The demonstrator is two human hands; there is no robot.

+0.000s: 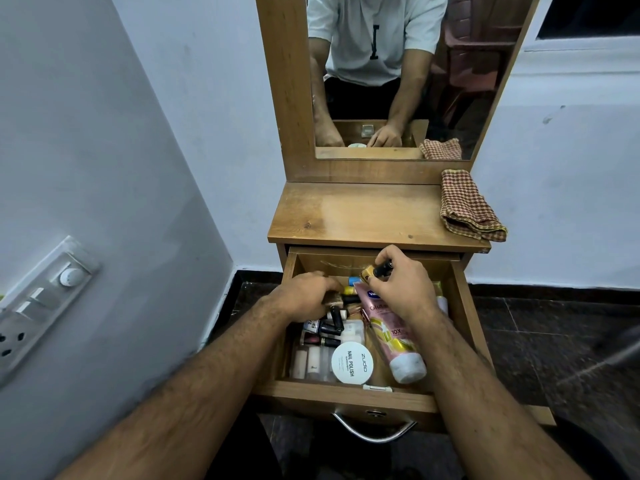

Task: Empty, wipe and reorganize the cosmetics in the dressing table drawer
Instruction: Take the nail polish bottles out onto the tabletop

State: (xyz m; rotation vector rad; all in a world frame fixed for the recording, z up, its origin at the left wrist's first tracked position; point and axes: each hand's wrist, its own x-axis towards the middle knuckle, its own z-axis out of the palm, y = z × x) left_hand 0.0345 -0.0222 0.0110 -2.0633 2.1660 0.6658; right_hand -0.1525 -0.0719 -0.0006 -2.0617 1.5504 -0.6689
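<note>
The wooden drawer [349,394] is pulled out and full of cosmetics. My left hand [304,299] reaches into its left half and grips a small gold-capped bottle [333,300] among several dark nail-polish bottles [330,325]. Above the drawer's back, my right hand [403,285] holds a gold and black lipstick tube [375,270]. A pink lotion tube [393,337] lies diagonally on the right. Near the front sits a round white nail-polish-remover tub [352,362], with pale tubes [308,362] to its left.
A folded red-checked cloth [467,206] lies on the right of the dressing table top [360,213]. A mirror [391,74] stands behind it. A switch panel [38,306] is on the left wall. A metal handle [374,433] hangs from the drawer front.
</note>
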